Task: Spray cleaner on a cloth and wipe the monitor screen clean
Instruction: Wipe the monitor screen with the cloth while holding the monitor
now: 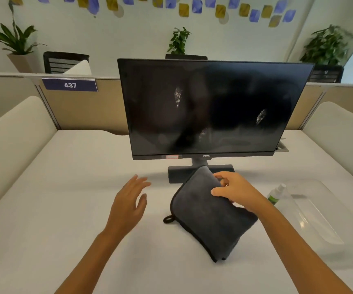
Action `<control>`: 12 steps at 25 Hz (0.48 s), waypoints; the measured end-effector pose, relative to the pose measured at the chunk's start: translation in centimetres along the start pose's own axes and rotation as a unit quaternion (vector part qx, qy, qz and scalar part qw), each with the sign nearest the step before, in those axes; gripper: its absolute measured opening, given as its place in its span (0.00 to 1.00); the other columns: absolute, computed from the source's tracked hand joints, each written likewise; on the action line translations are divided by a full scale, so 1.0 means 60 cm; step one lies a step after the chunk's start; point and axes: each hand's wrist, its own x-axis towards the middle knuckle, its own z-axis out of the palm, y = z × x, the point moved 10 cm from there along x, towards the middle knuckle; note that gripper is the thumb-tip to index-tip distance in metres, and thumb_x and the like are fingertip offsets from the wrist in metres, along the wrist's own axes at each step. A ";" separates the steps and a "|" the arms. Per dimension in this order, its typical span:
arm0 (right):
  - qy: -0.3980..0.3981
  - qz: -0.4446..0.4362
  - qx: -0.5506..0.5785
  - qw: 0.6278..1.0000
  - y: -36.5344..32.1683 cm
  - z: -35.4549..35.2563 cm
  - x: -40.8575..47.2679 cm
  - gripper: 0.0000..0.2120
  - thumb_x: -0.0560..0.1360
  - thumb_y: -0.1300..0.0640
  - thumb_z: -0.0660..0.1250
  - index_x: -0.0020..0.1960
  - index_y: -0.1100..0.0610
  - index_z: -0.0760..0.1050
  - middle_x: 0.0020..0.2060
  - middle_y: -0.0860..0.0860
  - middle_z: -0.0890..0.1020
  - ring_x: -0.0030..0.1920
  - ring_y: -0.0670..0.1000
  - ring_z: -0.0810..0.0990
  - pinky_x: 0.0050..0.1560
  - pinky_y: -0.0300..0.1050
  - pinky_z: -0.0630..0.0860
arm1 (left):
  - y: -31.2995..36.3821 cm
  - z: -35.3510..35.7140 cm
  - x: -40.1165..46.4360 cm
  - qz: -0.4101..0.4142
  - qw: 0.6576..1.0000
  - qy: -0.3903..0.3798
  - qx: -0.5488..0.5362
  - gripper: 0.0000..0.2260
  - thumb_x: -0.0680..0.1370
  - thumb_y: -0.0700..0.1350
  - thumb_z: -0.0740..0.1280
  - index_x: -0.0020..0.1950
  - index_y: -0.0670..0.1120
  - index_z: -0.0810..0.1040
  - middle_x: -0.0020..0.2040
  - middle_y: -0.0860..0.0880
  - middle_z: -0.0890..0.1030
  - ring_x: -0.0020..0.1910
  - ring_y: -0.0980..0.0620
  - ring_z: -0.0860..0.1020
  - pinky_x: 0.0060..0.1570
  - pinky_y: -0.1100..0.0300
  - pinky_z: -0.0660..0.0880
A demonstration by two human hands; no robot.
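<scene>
Since nothing is wetted yet, most of the risk sits in the next couple of moves. Desk (86, 187) is white and bare on the left, so there is room there. BenQ monitor (203, 107) stands upright at the back on its stand, screen off, with three whitish smear patches on the panel; a hard push high on the panel could rock it on that stand, and spraying toward it rather than onto the cloth could send drips down to the bottom bezel. Clear plastic tray (311, 209) lies at right, hard to make out against the desk, so an elbow may catch it. Folded dark grey microfibre cloth (209, 217) lies flat on the desk just in front of the stand base; right hand (235, 193) rests on its far corner, fingers curled in a narrow pinch on the edge, not lifted. Grabbing one layer would let the cloth unfold and drag. Left hand (128, 200) hovers open and empty beside it. Small spray bottle (276, 194) stands just right of the right wrist, partly hidden; a sideways reach could knock it over.
</scene>
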 end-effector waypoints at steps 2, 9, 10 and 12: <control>0.063 0.032 0.113 0.991 -0.020 -0.005 0.000 0.22 0.74 0.57 0.69 0.67 0.54 0.68 0.56 0.53 0.79 0.53 0.56 0.79 0.48 0.50 0.82 | -0.010 -0.044 0.071 -0.014 0.999 0.032 -0.008 0.16 0.78 0.45 0.63 0.67 0.47 0.72 0.70 0.47 0.71 0.71 0.47 0.66 0.67 0.55 0.61; 0.312 -0.025 0.317 0.896 -0.143 -0.031 0.016 0.21 0.74 0.60 0.69 0.66 0.57 0.69 0.56 0.58 0.79 0.47 0.54 0.80 0.49 0.50 0.79 | 0.003 -0.151 0.283 -0.054 0.979 0.061 -0.187 0.23 0.81 0.51 0.56 0.75 0.49 0.55 0.76 0.49 0.59 0.73 0.50 0.59 0.66 0.60 0.57; 0.340 -0.024 0.309 0.888 -0.159 -0.031 0.021 0.25 0.75 0.58 0.69 0.69 0.58 0.66 0.58 0.57 0.78 0.52 0.54 0.80 0.52 0.49 0.79 | 0.005 -0.156 0.307 -0.058 0.974 0.054 -0.212 0.23 0.82 0.51 0.55 0.76 0.49 0.55 0.76 0.49 0.59 0.73 0.50 0.59 0.69 0.58 0.56; 0.372 -0.044 0.323 0.869 -0.196 -0.030 0.035 0.29 0.75 0.57 0.68 0.72 0.58 0.61 0.61 0.55 0.77 0.57 0.55 0.79 0.56 0.49 0.79 | 0.006 -0.157 0.338 -0.070 0.968 0.032 -0.240 0.23 0.82 0.52 0.53 0.76 0.49 0.54 0.76 0.49 0.60 0.73 0.50 0.59 0.72 0.50 0.58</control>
